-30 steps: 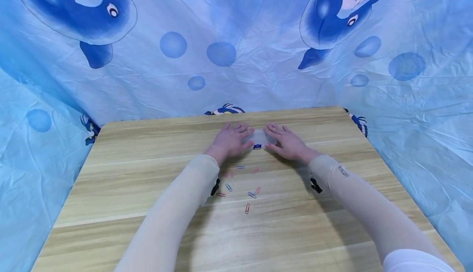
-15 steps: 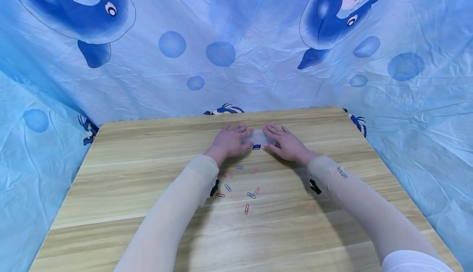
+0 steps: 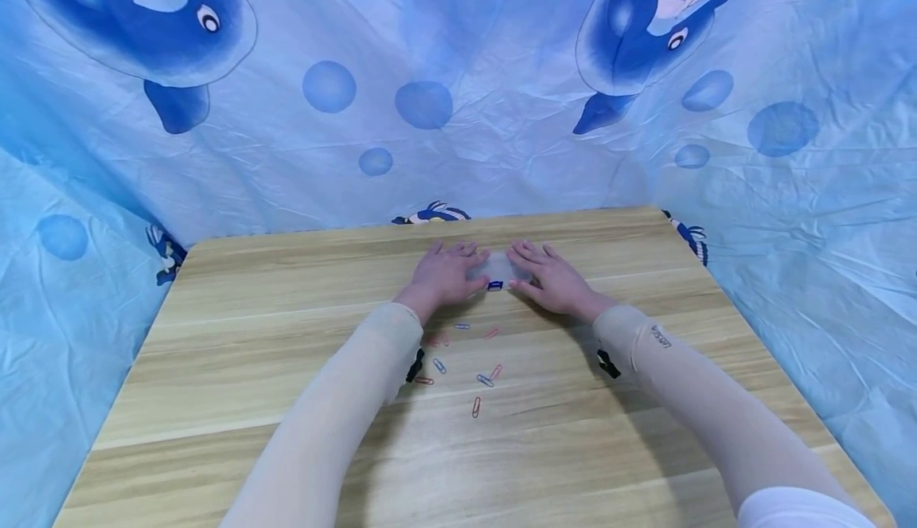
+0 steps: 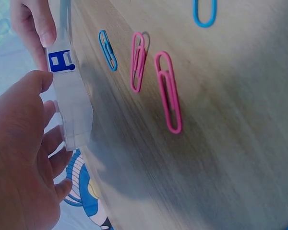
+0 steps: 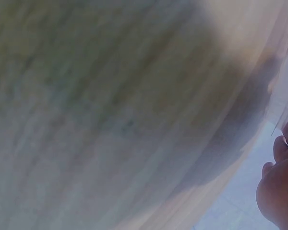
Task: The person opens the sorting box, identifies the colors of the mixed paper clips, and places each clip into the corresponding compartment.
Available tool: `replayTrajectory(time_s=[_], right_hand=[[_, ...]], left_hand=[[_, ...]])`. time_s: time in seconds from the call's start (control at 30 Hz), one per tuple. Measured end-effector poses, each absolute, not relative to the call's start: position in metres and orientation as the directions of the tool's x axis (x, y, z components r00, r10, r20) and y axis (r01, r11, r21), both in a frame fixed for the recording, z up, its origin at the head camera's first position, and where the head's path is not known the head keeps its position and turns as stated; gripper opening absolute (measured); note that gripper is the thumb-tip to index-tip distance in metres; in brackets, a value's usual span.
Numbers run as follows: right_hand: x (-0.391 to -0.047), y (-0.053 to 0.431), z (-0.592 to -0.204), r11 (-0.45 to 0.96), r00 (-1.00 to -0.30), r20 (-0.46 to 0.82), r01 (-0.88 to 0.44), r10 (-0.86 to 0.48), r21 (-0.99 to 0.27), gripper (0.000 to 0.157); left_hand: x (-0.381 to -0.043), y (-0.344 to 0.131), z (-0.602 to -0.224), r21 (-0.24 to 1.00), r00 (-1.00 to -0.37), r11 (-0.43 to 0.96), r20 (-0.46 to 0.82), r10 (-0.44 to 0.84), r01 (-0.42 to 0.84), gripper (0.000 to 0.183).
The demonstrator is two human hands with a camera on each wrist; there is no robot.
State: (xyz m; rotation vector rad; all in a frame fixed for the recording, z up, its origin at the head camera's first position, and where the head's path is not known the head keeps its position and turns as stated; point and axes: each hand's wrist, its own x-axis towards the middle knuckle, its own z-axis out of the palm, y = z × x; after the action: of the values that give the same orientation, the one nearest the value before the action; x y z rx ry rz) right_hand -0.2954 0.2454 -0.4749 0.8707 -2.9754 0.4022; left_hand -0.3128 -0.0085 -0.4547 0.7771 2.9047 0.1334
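Note:
A small clear plastic box [image 3: 498, 267] with a blue latch [image 3: 495, 285] on its front lies near the far edge of the table. My left hand [image 3: 442, 275] rests on the box's left part, fingers spread and fairly straight. In the left wrist view its thumb touches the edge of the box [image 4: 74, 105] beside the latch. On the right part rests my right hand [image 3: 555, 279], its thumb near the latch and its fingers extended. Only a bit of that hand [image 5: 281, 187] shows in the right wrist view. What the box contains cannot be made out.
Several paper clips lie scattered between the forearms, among them a blue clip [image 3: 439, 365], a red clip [image 3: 476, 407] and a pink clip [image 3: 492, 334]. The wooden table [image 3: 236, 353] ends just beyond the hands, against a blue dolphin-print sheet [image 3: 501, 154].
The head view has shifted slightly, so everything sits a little further left. Both hands stay on the box; the clips lie as before.

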Motion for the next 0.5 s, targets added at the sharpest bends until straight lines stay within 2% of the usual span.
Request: replayTrajectory(time_s=[0.5], right_hand=[[-0.2947,0.2448,-0.4779,0.82,-0.849,0.095,-0.527,-0.52,-0.223,0.069]], left_hand=[[-0.3135,-0.0065,-0.4508,0.158,-0.865,0.868,-0.109,0.489,0.471,0.068]])
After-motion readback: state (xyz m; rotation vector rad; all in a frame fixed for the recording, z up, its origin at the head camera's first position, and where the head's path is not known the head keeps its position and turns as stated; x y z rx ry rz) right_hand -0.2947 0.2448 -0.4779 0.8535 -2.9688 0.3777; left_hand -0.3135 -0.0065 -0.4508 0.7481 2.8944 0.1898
